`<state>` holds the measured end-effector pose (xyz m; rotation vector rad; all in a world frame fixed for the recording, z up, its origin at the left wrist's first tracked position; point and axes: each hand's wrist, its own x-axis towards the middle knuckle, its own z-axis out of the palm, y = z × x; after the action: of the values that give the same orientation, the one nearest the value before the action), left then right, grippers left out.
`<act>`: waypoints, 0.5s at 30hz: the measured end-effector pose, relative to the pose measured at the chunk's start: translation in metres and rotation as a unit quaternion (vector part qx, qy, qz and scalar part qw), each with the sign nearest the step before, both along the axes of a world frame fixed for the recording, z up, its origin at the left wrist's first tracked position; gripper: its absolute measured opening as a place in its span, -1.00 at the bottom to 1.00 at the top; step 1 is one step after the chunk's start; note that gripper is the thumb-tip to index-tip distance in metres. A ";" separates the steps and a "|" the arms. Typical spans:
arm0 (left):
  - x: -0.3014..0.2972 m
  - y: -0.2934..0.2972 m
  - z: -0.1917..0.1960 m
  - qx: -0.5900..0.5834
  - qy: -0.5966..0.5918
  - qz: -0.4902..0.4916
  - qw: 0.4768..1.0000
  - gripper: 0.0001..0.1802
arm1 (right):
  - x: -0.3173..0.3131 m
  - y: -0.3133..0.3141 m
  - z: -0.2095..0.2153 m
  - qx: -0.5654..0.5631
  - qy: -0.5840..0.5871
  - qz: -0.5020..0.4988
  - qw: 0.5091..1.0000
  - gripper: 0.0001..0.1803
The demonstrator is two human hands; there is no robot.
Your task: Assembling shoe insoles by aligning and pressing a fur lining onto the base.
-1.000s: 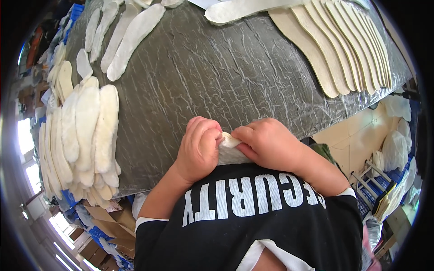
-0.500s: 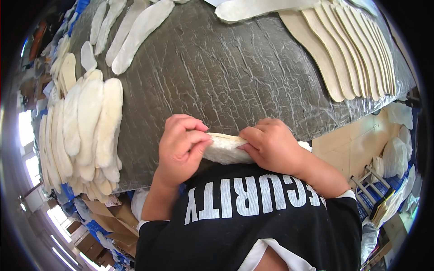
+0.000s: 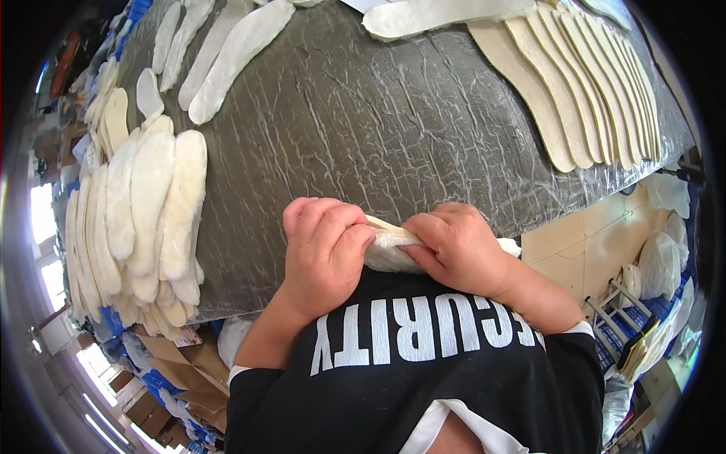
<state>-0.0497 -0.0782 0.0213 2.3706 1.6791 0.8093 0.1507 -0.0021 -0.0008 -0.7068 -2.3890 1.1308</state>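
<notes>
A cream fleecy insole [image 3: 387, 256] is held sideways between my hands at the table's near edge, its thin beige edge turned up and its fluffy face toward me. My left hand [image 3: 325, 250] pinches its left part with curled fingers, covering that end. On the right, my right hand [image 3: 456, 246] grips the upper edge between thumb and fingers. The insole's far tip pokes out beyond my right wrist.
Fluffy cream insoles [image 3: 151, 204] are piled at the table's left. Several beige insoles [image 3: 541, 98] lie overlapped in a fan at the far right. Pale insoles [image 3: 238, 64] lie along the far side. Wrinkled clear plastic covers the dark table [image 3: 340, 129]. A metal ladder [image 3: 616, 310] stands beyond the right edge.
My left hand has moved right along the insole, closer to my right hand, and its fingers have curled further over the edge. My right hand has barely moved.
</notes>
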 end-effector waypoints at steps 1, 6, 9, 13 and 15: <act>0.001 -0.001 -0.001 0.010 0.004 0.009 1.000 -0.78 | -0.001 0.000 0.001 -0.003 0.004 -0.004 1.000 -0.79; 0.001 -0.001 0.001 0.005 0.015 0.010 1.000 -0.74 | 0.000 -0.001 -0.003 -0.003 0.008 -0.012 1.000 -0.78; 0.001 0.000 0.005 -0.031 -0.024 0.029 0.999 -0.74 | -0.001 -0.002 -0.003 0.013 0.004 -0.007 1.000 -0.76; 0.003 0.001 0.009 -0.042 0.000 0.041 0.998 -0.76 | -0.002 -0.002 -0.005 0.029 0.000 -0.006 1.000 -0.72; 0.005 0.002 0.011 -0.047 0.004 0.045 0.998 -0.78 | -0.003 -0.003 -0.006 0.028 0.001 -0.018 0.999 -0.71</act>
<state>-0.0443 -0.0761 0.0320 2.2539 1.7980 0.7187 0.1482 -0.0048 -0.0063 -0.7280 -2.3871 1.0439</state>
